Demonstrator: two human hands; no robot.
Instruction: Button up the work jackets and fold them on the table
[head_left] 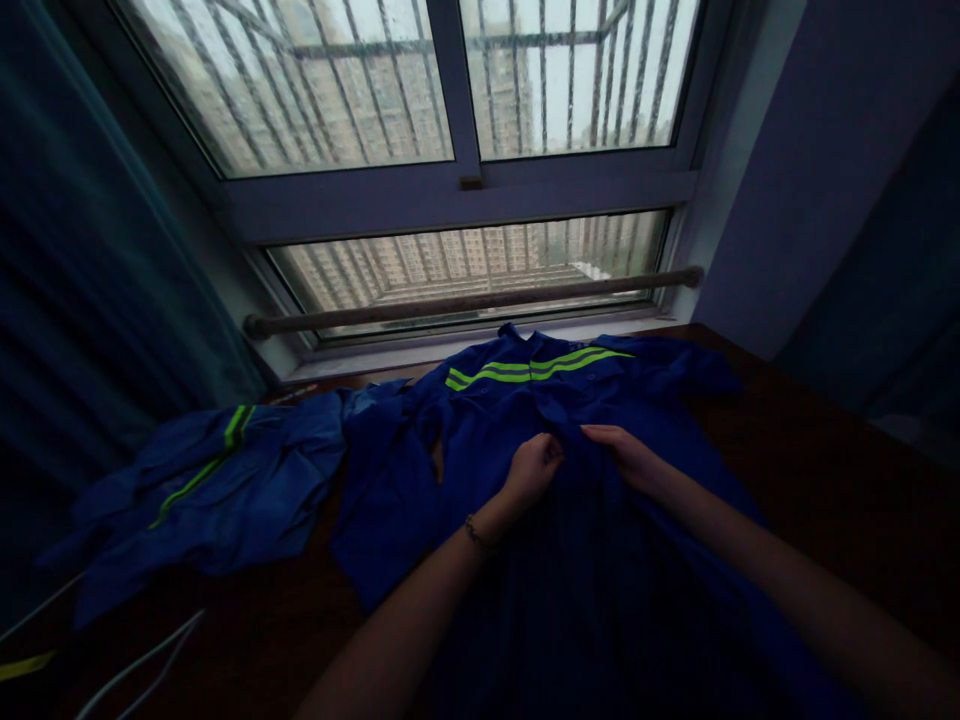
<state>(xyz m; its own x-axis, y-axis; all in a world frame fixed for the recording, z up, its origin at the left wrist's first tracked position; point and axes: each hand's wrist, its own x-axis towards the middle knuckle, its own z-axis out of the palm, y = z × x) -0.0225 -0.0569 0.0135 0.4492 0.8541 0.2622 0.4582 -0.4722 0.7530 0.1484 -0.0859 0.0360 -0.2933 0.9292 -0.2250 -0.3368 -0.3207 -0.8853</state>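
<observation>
A blue work uniform (501, 412) lies spread on the dark wooden surface, its collar toward the window and a yellow-green reflective band across the chest. Over its front opening, my left hand (534, 464) is closed, with the fingers curled on the cloth near the middle edge. Just to the right, my right hand (619, 447) has its index finger fairly straight and appears to pinch the other side of the front; its thumb and lower fingers are hard to see. A small gap separates the two hands. The lower part of the uniform fades into shadow.
Another blue garment (225, 480) with yellow-green stripes lies crumpled at left. White cords (154, 655) and a yellow strip (26, 666) are at the lower left. Behind stand a barred window (469, 190) and a horizontal rail (480, 303). Dark curtains (112, 250) hang at left.
</observation>
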